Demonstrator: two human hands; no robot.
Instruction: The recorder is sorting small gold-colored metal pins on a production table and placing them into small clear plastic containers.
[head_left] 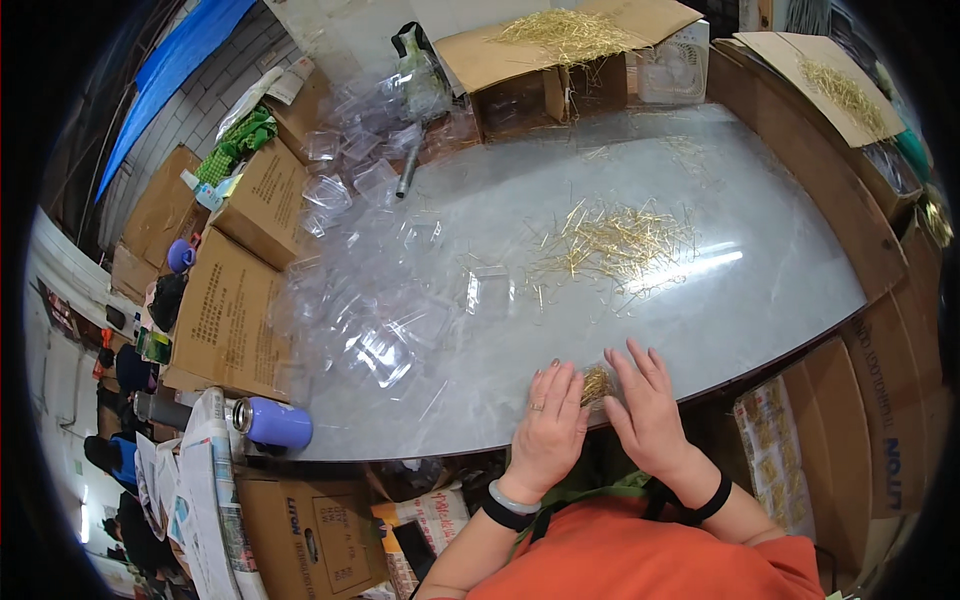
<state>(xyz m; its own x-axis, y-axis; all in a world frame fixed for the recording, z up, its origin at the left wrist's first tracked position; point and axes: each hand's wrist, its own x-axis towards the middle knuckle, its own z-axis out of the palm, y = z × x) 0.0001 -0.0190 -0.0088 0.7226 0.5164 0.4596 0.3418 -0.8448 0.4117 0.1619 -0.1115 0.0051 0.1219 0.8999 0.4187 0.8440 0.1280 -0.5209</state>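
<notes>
The left hand (549,428) and right hand (650,415), fingers outstretched, flank one gold bundle (596,383) near the counter (790,262)'s front edge, its visible length running away from that edge.

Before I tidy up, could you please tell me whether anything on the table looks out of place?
The gold wire pieces look slightly spilled, with strays scattered around the loose heap on the grey tabletop. The grey tube also seems odd, as the things jumbled beside it are clear plastic boxes.
</notes>
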